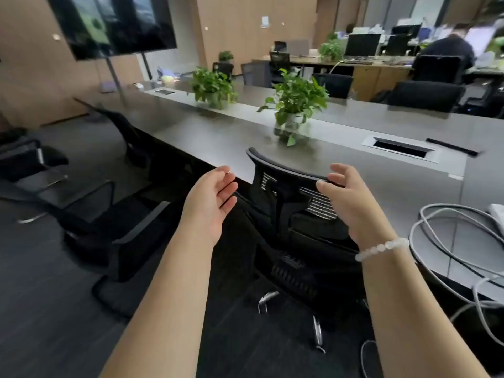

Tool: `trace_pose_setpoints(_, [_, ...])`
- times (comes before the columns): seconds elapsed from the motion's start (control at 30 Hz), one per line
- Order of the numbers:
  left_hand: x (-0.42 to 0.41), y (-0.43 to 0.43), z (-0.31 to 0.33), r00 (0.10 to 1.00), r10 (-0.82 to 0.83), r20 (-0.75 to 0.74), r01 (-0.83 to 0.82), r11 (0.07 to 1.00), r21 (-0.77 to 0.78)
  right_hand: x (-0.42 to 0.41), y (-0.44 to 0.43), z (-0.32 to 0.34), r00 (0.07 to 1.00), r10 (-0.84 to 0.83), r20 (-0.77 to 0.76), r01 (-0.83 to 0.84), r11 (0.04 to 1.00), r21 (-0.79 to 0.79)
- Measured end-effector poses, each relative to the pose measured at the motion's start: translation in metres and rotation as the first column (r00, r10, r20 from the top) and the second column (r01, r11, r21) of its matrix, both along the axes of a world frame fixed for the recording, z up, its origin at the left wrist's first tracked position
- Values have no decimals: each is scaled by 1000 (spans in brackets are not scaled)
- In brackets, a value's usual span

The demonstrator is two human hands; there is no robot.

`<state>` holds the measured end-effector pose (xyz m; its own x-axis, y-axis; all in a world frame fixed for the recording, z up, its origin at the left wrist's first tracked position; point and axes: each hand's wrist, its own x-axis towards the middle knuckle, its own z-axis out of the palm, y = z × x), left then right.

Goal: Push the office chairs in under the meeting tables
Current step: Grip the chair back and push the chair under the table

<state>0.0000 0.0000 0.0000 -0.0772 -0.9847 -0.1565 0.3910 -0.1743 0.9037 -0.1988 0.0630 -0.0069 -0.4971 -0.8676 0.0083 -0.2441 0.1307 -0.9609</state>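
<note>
A black mesh office chair (283, 192) with a curved headrest stands right in front of me, its back toward me and its seat close against the long grey meeting table (218, 137). My left hand (210, 197) hovers open, palm inward, just left of the chair's back and apart from it. My right hand (351, 197), a white bead bracelet on its wrist, is open with curled fingers at the right end of the headrest; the fingertips are at the rim, and contact is unclear. A second black chair (114, 227) stands to the left, pulled out from the table.
Two potted plants (294, 105) and a cable box (399, 148) sit along the table's middle. Grey cables (458, 241) lie coiled at the right edge. More dark chairs (30, 162) stand at the left and behind the table. A person sits at a far desk (447, 50).
</note>
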Motion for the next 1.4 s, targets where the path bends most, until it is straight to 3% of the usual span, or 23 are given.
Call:
trace_pose_setpoints(0.03, [-10,-12,2,989,-84,123,90,995,-44,-1,-1,-1,998,-44,-45,44,999,-9])
trace_pose_setpoints(0.1, [-29,-30,1,851,-180,493,269,956,-114,-9,-3,-6,976,-121,-182,125,992,13])
trace_pose_setpoints(0.2, [-59,-49,-4,440,-82,894,505,846,-171,-20,-2,-7,902,-133,-410,214,964,156])
trace_pose_setpoints(0.3, [-84,-66,-11,15,131,991,679,726,-107,-26,-7,-4,840,-93,-535,251,940,230])
trace_pose_setpoints(0.37, [-98,-71,-18,-121,260,958,766,638,-77,-27,-16,-4,821,-26,-571,223,934,278])
trace_pose_setpoints(0.5, [-118,-75,-28,-12,433,901,838,496,-228,-30,-33,-5,761,32,-648,239,915,325])
trace_pose_setpoints(0.7, [-135,-83,-36,92,512,854,762,516,-392,-40,-43,-12,747,21,-664,238,925,297])
trace_pose_setpoints(0.87, [-145,-87,-36,101,506,856,752,525,-399,-49,-42,-16,723,18,-690,234,934,270])
trace_pose_setpoints(1.1, [-152,-73,-36,195,487,851,763,470,-443,-66,-21,-16,724,32,-689,223,934,278])
trace_pose_setpoints(1.23, [-150,-63,-40,193,504,842,742,487,-461,-63,-13,-16,723,38,-690,216,936,277])
trace_pose_setpoints(1.4, [-139,-55,-35,124,461,879,731,556,-395,-52,-13,-17,726,29,-687,194,950,244])
